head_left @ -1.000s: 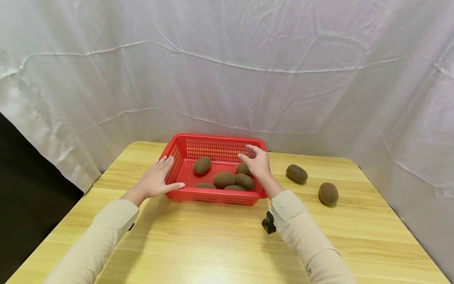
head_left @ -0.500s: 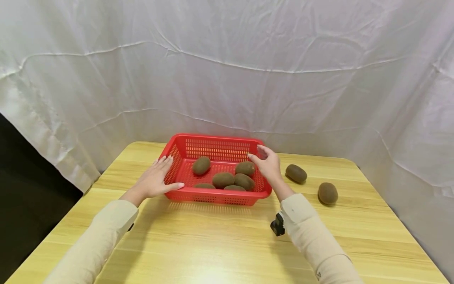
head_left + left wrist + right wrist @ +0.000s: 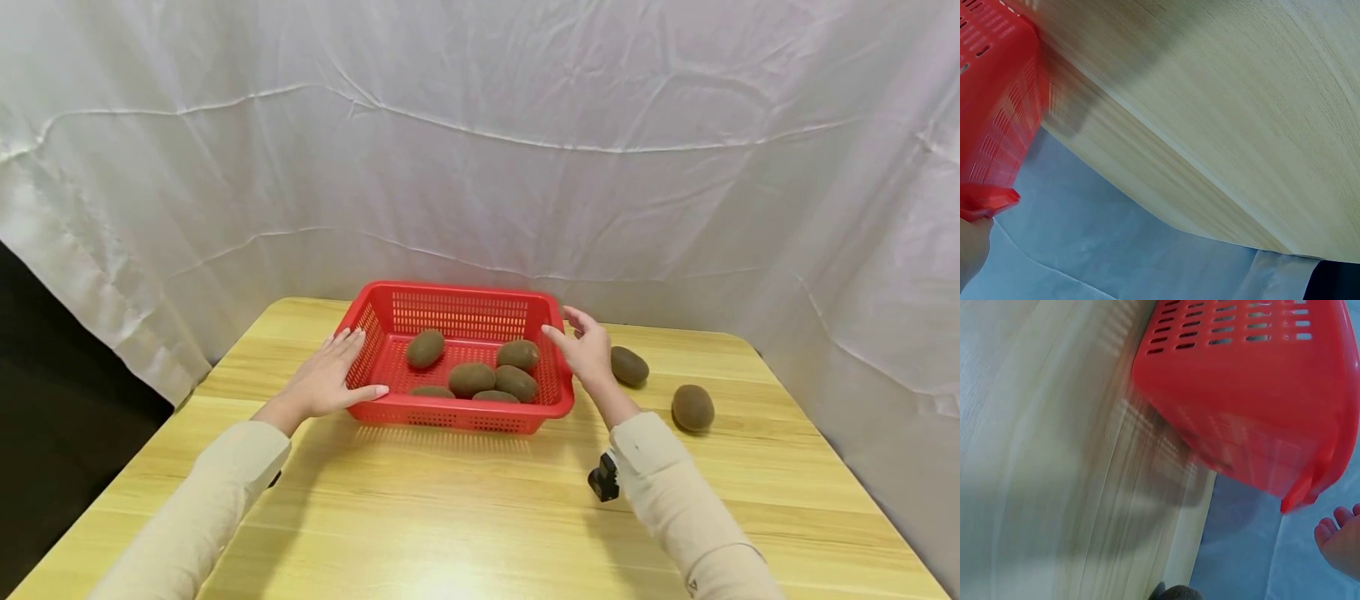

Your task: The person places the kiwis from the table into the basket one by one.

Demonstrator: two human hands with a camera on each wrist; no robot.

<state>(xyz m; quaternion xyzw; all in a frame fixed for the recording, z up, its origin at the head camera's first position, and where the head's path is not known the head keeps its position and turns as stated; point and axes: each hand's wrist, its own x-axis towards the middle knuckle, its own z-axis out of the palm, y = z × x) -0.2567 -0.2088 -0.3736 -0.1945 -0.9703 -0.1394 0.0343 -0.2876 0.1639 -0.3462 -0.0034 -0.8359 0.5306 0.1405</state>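
The red slotted plastic basket (image 3: 457,367) sits toward the far side of the pale wooden table (image 3: 480,517), with five brown oval kiwis inside (image 3: 471,379). My left hand (image 3: 326,383) lies flat against its left wall, fingers straight and together, thumb along the front rim. My right hand (image 3: 587,352) hovers just beside its right rim, fingers loosely spread, holding nothing. Right of that hand, a sixth kiwi (image 3: 629,365) lies near it, a seventh kiwi (image 3: 692,407) farther out.
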